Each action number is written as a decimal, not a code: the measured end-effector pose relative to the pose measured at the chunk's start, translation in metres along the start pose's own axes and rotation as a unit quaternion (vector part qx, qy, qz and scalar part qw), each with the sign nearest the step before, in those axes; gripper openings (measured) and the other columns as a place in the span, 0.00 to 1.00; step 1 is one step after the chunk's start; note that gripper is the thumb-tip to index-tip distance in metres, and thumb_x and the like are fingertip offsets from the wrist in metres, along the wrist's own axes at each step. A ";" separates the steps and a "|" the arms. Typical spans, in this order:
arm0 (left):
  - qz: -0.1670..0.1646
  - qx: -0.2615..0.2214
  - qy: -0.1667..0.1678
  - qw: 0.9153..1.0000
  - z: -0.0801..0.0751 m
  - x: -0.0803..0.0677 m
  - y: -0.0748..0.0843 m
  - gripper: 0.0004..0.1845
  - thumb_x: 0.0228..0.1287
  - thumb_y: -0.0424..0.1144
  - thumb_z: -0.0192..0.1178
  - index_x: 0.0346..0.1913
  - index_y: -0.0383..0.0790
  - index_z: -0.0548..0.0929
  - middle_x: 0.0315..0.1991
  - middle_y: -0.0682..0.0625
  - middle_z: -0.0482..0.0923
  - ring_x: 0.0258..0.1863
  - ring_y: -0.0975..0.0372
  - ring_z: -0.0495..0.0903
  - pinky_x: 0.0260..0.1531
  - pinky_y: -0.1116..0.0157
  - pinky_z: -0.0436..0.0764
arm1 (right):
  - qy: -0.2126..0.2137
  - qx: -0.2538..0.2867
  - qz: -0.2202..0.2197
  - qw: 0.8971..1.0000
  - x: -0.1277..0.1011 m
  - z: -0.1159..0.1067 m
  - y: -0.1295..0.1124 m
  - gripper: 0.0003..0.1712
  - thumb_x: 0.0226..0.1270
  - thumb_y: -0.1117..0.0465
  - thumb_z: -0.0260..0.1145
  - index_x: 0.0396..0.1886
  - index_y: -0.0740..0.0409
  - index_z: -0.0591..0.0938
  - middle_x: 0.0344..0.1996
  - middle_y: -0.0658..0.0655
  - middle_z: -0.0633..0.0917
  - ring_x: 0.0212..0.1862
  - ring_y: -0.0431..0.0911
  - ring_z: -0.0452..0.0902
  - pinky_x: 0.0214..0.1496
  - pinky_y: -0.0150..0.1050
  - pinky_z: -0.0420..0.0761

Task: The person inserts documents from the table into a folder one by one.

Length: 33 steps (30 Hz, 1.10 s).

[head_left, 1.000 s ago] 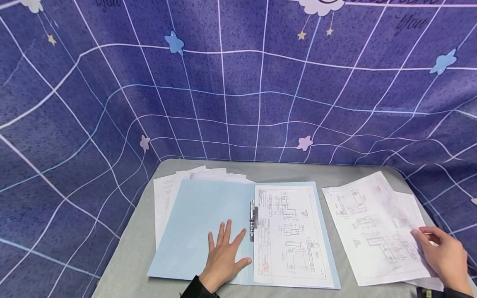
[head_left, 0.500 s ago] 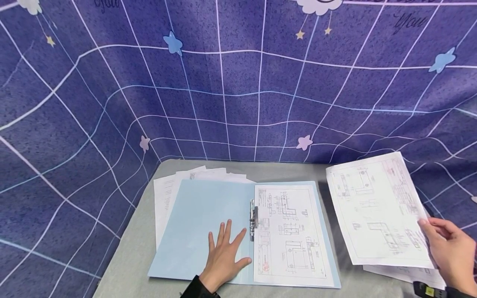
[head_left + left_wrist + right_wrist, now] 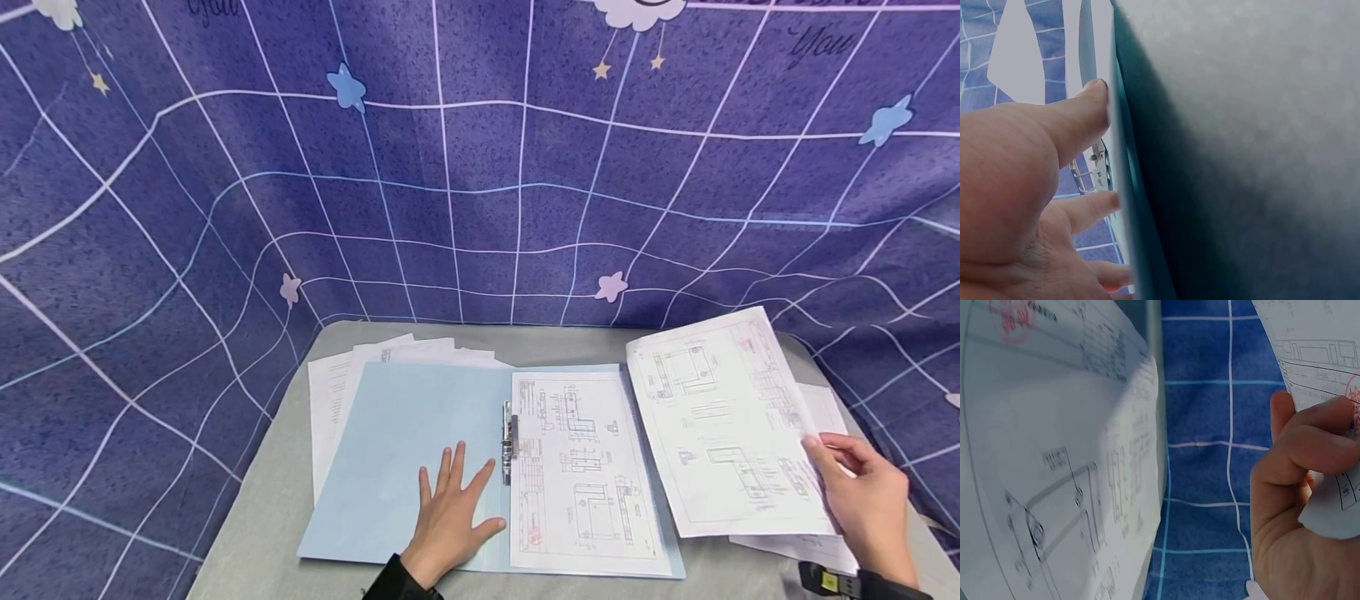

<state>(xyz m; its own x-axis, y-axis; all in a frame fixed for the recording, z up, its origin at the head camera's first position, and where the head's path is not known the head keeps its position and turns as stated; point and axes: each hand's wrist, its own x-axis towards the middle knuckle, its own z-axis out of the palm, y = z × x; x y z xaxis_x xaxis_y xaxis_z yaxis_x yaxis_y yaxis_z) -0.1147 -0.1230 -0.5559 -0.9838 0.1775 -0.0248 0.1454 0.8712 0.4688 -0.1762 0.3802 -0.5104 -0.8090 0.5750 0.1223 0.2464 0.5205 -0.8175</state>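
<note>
- Because the white printed drawing sheet [image 3: 723, 425] is pinched only at its right edge by the right hand [image 3: 862, 500], with thumb and fingers curled onto the paper, it is held lifted and tilted over the right side of the table; a sagging or creasing of the unsupported left part is judged likely.
- If the grip is loosened, the sheet could be dropped onto the loose white sheets [image 3: 817, 546] lying beneath it near the table's right edge, and these could be dragged askew.
- The lifted sheet's lower left corner is seen just beside the open pale blue paper folder [image 3: 405, 450]; a catch on the folder's edge or on the filed white drawing page [image 3: 581, 471] is judged possible, and the page could be buckled.
- The folder's left flap is pressed flat by the left hand [image 3: 453, 521], fingers straight and spread; should that pressure be lifted, the folder could be shifted on the smooth cloth.
- The small metal spring clip [image 3: 511, 442] at the spine is judged a snag point for thin paper.
- A further fan of white papers [image 3: 337, 400] is partly covered by the folder's left flap.
- The surface is a table [image 3: 247, 542] covered in plain grey cloth.
- Behind and around it a purple fabric backdrop [image 3: 480, 183] with white grid lines, stars and clouds is hung.
</note>
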 end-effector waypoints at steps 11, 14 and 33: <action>-0.001 -0.002 0.000 1.000 0.000 0.000 0.000 0.42 0.58 0.55 0.75 0.74 0.46 0.73 0.80 0.29 0.48 0.80 0.35 0.43 0.68 0.26 0.38 | -0.020 0.021 -0.060 0.998 -0.013 0.027 -0.007 0.09 0.68 0.58 0.73 0.41 0.59 0.87 0.19 0.21 0.78 0.24 0.27 0.73 0.26 0.24 0.67; -0.001 -0.004 0.001 1.000 0.000 0.000 -0.001 0.42 0.58 0.55 0.75 0.74 0.46 0.74 0.80 0.29 0.48 0.80 0.35 0.43 0.68 0.26 0.38 | -0.028 0.034 -0.072 0.996 -0.017 0.036 -0.009 0.11 0.68 0.59 0.73 0.42 0.63 0.86 0.19 0.23 0.79 0.22 0.28 0.73 0.25 0.24 0.68; -0.001 -0.001 -0.001 1.000 0.000 0.000 0.000 0.42 0.58 0.55 0.74 0.74 0.47 0.73 0.80 0.29 0.48 0.79 0.35 0.44 0.68 0.25 0.38 | -0.097 0.033 -0.103 0.989 -0.051 0.084 -0.029 0.11 0.70 0.58 0.73 0.44 0.61 0.87 0.29 0.54 0.89 0.21 0.37 0.78 0.23 0.30 0.72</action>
<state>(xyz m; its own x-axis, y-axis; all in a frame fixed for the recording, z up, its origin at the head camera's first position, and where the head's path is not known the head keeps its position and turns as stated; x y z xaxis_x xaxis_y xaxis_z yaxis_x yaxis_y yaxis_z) -0.1150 -0.1227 -0.5560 -0.9839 0.1767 -0.0278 0.1431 0.8708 0.4703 -0.1865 0.2826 -0.5398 -0.9275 0.3253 0.1843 0.0356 0.5675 -0.8226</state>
